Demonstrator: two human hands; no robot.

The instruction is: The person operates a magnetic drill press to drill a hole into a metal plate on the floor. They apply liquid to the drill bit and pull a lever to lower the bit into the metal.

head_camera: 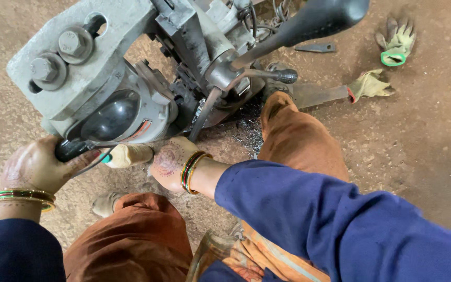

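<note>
A grey metal machine [84, 57] with large bolts and a dark rounded housing fills the upper left. My left hand [35, 164] is closed around a black handle [69, 150] at the machine's lower left. My right hand [170, 162], bangles at the wrist, reaches under the machine toward a thin metal lever [204, 115]; its fingers are partly hidden, so what it holds is unclear. A long black lever knob [314, 21] sticks out at the upper right.
Dirt floor all around. Two worn gloves [396, 42] [369, 84] lie at the upper right, and a small flat tool [315, 48] near them. Metal shavings [249, 133] lie under the machine. My legs in brown trousers [298, 136] flank the work area.
</note>
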